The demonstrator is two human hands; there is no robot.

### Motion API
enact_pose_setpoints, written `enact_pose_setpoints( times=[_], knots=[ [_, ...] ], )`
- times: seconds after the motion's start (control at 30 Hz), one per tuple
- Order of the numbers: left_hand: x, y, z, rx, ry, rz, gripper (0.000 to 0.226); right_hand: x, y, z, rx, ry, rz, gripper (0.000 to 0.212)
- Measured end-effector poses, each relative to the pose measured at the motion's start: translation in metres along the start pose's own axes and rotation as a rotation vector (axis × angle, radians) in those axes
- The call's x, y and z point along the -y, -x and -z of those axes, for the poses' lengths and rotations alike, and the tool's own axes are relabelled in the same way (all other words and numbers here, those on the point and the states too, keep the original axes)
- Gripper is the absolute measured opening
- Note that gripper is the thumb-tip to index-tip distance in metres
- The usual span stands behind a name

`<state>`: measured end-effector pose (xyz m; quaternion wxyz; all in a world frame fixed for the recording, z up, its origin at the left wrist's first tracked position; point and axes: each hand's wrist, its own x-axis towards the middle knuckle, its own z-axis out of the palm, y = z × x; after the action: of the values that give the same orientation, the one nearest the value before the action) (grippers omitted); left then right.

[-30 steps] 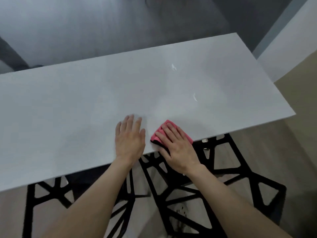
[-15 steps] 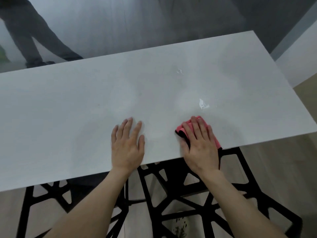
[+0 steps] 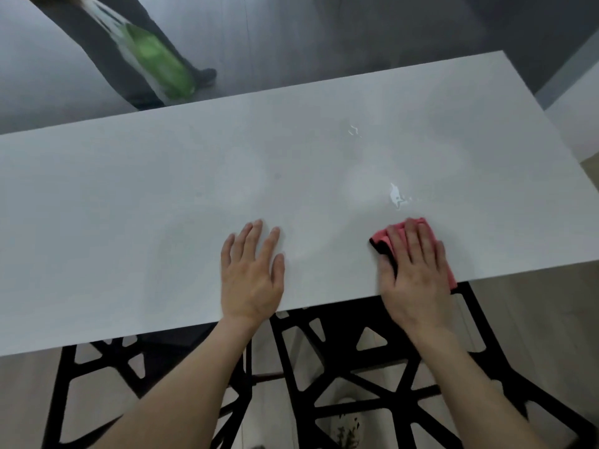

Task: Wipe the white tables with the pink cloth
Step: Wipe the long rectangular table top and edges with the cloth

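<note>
- Cloth [image 3: 393, 236] and right hand [image 3: 416, 273] have slid rightward along the near edge of the white table [image 3: 162, 205] over the last second, so the gap between the two hands is now much wider.
- Left hand [image 3: 251, 277] has kept its place, lying flat on the tabletop near the front edge with fingers straight and slightly spread, holding nothing.
- Beyond the far edge, a person's legs [image 3: 107, 59] and a blurred green object [image 3: 155, 63] have come further into view.
- The cloth is pink and folded into a small pad, with a dark layer showing at its left corner.
- It lies on the table just inside the front edge, right of centre, and a shiny wet patch [image 3: 396, 196] sits just beyond it.
- A smaller wet mark [image 3: 354, 130] lies farther back.
- The right hand presses the cloth from above with fingers straight and close together, not curled round it.
- Most of the cloth is hidden under that palm. Pink shows past the fingertips, to the left of the fingers, and as a narrow strip at the hand's right side by the table edge.
- A black openwork frame [image 3: 366, 384] shows below the tabletop.
</note>
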<state>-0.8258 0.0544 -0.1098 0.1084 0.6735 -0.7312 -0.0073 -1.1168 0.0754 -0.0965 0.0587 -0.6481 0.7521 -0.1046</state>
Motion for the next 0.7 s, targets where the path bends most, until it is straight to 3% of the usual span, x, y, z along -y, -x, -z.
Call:
enact_pose_setpoints(
  times=[0.07,0.2,0.3,0.37,0.47,0.57,0.7],
  knots=[
    [0.0,0.001,-0.001,-0.007,-0.003,-0.003,0.055,0.041,0.003,-0.009,-0.023,0.019,-0.067,0.065],
    [0.0,0.0,-0.001,-0.035,0.013,-0.007,0.054,0.122,0.008,-0.028,0.092,-0.07,0.273,0.062],
    [0.002,0.001,-0.002,-0.03,0.008,-0.014,0.054,0.095,0.005,-0.025,0.101,-0.074,0.433,0.061],
    [0.002,0.001,-0.001,-0.022,0.01,-0.009,0.054,0.046,0.006,-0.015,0.074,-0.051,0.4,0.061],
    [-0.001,0.001,-0.001,-0.012,0.005,0.0,0.055,-0.011,0.007,-0.001,0.017,-0.015,0.132,0.062],
    [-0.001,0.001,-0.001,-0.022,0.005,-0.006,0.054,0.028,0.009,-0.008,-0.033,0.024,-0.071,0.064],
    [-0.001,-0.001,0.0,-0.038,0.013,-0.01,0.053,0.123,0.007,-0.032,0.047,-0.061,0.214,0.061]
  ],
)
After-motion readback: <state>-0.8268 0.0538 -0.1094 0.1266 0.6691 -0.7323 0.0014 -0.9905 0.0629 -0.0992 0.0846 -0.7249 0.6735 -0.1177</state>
